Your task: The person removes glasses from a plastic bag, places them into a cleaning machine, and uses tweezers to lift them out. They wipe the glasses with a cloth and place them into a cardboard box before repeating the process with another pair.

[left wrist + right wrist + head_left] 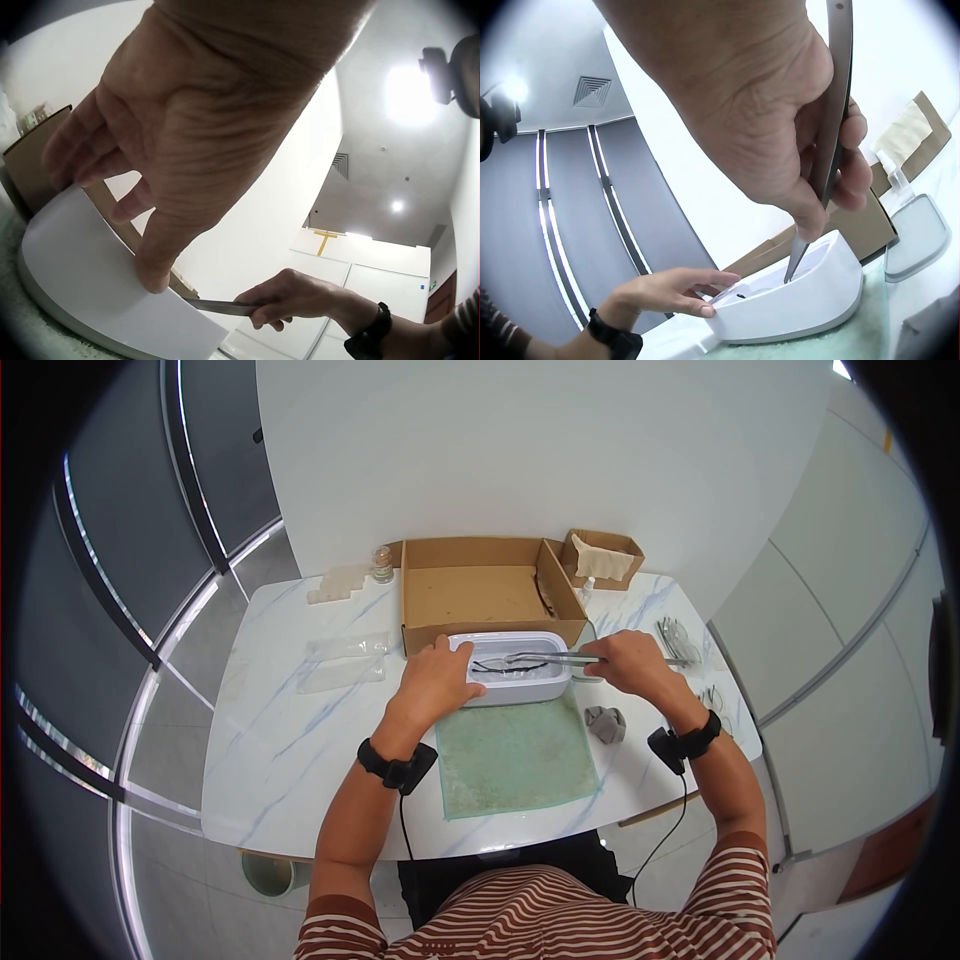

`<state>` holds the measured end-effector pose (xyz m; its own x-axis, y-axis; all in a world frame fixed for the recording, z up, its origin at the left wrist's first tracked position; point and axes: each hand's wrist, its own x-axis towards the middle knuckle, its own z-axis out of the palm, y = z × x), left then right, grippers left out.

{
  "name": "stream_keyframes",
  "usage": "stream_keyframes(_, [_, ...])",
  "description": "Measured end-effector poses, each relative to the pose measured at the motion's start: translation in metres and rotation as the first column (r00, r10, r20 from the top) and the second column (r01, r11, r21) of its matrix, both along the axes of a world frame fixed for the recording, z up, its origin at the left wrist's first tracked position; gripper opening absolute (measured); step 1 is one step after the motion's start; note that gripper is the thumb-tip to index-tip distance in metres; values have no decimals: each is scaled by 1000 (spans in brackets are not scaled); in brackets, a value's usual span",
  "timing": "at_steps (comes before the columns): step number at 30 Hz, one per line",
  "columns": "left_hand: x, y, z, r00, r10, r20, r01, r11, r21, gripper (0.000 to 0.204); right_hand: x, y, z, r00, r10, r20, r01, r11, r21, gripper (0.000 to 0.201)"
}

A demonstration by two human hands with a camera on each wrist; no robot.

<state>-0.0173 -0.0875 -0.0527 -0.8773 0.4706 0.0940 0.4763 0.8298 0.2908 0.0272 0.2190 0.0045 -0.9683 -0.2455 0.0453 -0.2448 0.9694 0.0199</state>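
A white oval tub (523, 697) stands at the back edge of a green mat, with a pair of dark-framed glasses (538, 668) lying inside. My left hand (435, 680) rests on the tub's left end, its thumb at the near rim and its extended fingers spread toward the far side. Long metal tweezers (560, 658) are gripped by my right hand (630, 662) beyond the tub's right end. Their tips reach down inside the tub, over the glasses in the head view. In the right wrist view, the tweezers (835, 112) slant down between thumb and fingers.
Behind the tub stands an open cardboard box (470, 590), with a smaller box (612, 567) and spray bottle (587, 590) at right. A grey cloth (605, 724) lies beside the green mat (515, 760). More glasses (675, 635) lie far right; clear plastic sleeves (345, 660) lie left.
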Motion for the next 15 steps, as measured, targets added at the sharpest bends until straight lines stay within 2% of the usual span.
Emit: stream_keyframes(15, [0,-1,-1,1000,-4,-11,5,1000,8,62,4,-2,-1,1000,14,23,-13,999,-40,25])
